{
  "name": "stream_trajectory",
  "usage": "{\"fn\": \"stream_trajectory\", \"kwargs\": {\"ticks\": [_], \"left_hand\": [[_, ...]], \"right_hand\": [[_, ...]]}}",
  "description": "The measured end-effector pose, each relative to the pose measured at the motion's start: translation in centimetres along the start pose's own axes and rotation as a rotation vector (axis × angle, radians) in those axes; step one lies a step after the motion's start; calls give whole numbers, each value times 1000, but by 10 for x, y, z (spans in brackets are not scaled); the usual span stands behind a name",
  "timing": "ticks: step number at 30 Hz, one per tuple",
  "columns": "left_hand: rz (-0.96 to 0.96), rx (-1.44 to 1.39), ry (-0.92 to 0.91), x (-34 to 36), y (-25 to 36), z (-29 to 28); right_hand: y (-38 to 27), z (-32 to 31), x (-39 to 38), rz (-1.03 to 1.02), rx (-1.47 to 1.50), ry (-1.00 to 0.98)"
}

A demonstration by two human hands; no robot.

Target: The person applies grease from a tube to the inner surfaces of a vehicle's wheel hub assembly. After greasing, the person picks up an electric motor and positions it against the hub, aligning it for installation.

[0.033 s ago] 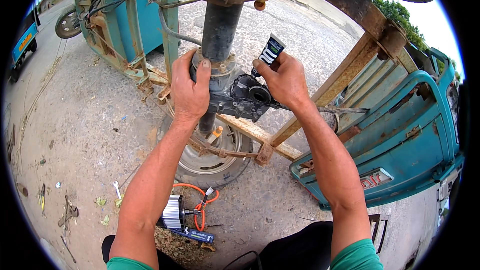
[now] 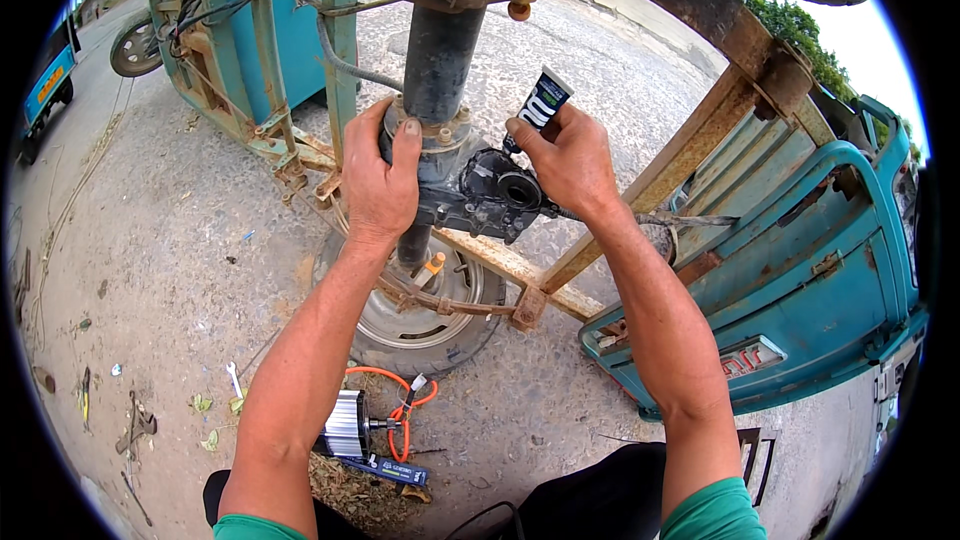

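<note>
One tube, axis slanting, nozzle down-left, right fingers pinching it, left fingers at flange, grip unclear

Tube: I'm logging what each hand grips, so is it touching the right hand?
Touching. The head view shows it: the right hand pinches the tube, its thumb pressed over the tube's lower part.

Dark tube; tilted, tip down; near black, round-holed housing

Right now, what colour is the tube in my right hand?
The tube is near-black with white lettering, seen best in the head view.
</note>
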State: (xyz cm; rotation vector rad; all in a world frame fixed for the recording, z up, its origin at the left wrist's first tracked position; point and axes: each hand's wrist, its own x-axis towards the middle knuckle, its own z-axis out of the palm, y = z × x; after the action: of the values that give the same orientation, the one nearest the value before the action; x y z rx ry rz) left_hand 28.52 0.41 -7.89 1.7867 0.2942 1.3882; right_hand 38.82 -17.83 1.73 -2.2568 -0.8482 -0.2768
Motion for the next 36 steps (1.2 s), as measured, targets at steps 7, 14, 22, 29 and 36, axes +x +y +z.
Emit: {"fn": "stream_trajectory", "kwargs": {"ticks": [7,14,22,29,36], "left_hand": [[7,-28,14,0,-5,0],[25,-29,16,0,-7,2],[20,-12,0,0,-4,3],[16,-14,-1,0,-5,2],[27,-8,-2,1,-4,1]], "right_hand": [[1,-3,-1,-10,52,15],[2,-8,-1,29,68,26],[8,-7,-1,57,124,66],[7,-3,-3,39,141,50],[4,-6,-11,61,119,21]]}}
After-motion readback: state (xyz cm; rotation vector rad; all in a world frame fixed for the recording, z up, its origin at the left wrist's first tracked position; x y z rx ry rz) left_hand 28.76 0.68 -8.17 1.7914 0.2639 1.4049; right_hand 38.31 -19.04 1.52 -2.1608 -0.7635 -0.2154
